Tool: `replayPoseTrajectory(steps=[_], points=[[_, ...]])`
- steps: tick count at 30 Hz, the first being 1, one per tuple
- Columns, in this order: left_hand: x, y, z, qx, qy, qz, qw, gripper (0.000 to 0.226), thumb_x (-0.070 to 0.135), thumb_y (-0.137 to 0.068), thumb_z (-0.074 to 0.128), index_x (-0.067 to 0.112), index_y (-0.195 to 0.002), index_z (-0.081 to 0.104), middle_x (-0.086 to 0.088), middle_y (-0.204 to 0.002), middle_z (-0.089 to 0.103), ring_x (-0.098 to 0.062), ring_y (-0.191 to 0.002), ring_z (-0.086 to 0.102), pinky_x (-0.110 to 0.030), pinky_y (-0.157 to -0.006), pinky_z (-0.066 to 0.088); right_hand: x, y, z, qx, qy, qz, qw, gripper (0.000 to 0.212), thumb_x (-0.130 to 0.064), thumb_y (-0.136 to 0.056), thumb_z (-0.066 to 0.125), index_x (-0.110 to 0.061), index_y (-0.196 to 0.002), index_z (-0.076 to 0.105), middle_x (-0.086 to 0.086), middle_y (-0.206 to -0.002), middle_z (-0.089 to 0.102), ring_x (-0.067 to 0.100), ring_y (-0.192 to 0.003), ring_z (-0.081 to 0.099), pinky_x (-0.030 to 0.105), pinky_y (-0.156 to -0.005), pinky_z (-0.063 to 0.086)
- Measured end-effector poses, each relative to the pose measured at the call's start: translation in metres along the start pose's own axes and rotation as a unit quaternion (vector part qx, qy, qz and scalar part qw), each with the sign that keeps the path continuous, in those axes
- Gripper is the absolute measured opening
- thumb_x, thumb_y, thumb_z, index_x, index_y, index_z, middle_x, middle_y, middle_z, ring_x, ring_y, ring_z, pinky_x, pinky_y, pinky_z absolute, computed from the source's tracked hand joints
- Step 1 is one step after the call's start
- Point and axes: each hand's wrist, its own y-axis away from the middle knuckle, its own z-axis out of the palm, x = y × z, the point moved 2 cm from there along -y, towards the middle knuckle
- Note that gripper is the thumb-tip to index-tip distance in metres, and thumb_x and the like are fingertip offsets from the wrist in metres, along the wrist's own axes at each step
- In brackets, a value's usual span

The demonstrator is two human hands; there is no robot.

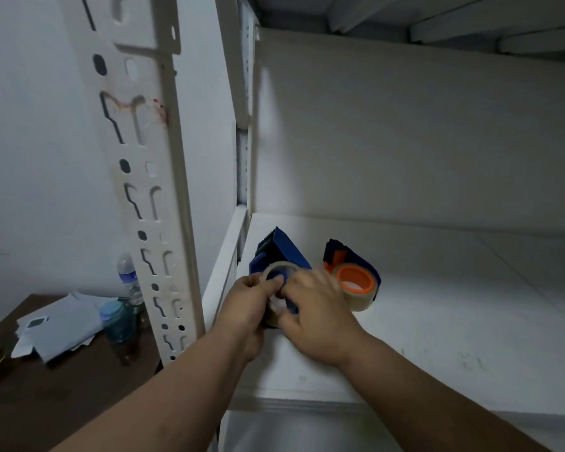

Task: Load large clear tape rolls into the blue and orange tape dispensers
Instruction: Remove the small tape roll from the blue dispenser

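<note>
A blue tape dispenser (282, 251) lies on the white shelf (454, 321) near its left end. A clear tape roll (273, 270) sits around its blue hub. My left hand (243, 308) grips the roll's left side, thumb on its rim. My right hand (317, 308) clasps the roll and the dispenser from the right, covering their lower parts. Just to the right lies the orange dispenser (346, 257) with a clear tape roll (359, 290) on its orange hub, untouched.
A perforated white shelf upright (150, 197) stands close on the left. Beyond it, a dark table (46, 402) holds papers (59, 331), a plastic bottle (129, 278) and a blue-lidded jar (116, 321). A shelf board hangs overhead.
</note>
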Motion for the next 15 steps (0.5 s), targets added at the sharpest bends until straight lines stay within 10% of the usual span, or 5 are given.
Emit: replayPoseTrajectory(steps=[4,8,15], points=[[0.001,-0.002,-0.003,-0.015,0.035,-0.008,0.999,0.039,0.033,-0.096,0.057,0.005,-0.121,0.064,-0.019,-0.117,0.071,-0.035,-0.110,0.067,-0.050,-0.101,0.049,-0.001,0.002,0.010,-0.071,-0.059,0.045,0.995,0.025,-0.050,-0.078,0.044,-0.031,-0.086,0.058,-0.012,-0.078,0.058,0.007,-0.088,0.047,0.032,-0.089,0.021],[-0.002,-0.010,-0.004,0.010,0.060,-0.015,0.998,0.045,0.048,-0.100,0.041,0.015,-0.110,0.070,-0.013,-0.102,0.077,-0.026,-0.092,0.073,-0.037,-0.076,0.056,-0.001,0.001,0.013,-0.084,-0.003,0.040,0.996,0.016,-0.040,-0.087,0.044,-0.030,-0.075,0.040,-0.009,-0.078,0.053,0.024,-0.092,0.048,0.037,-0.092,0.029],[-0.008,-0.037,-0.018,0.176,0.005,-0.027,0.984,0.025,0.023,-0.094,0.054,0.016,-0.118,0.056,-0.004,-0.096,0.062,-0.028,-0.096,0.059,-0.038,-0.082,0.048,0.031,-0.019,-0.020,0.064,-0.054,0.134,0.987,0.005,-0.027,-0.094,0.044,-0.027,-0.093,0.049,0.000,-0.080,0.059,0.021,-0.072,0.055,0.031,-0.055,0.040]])
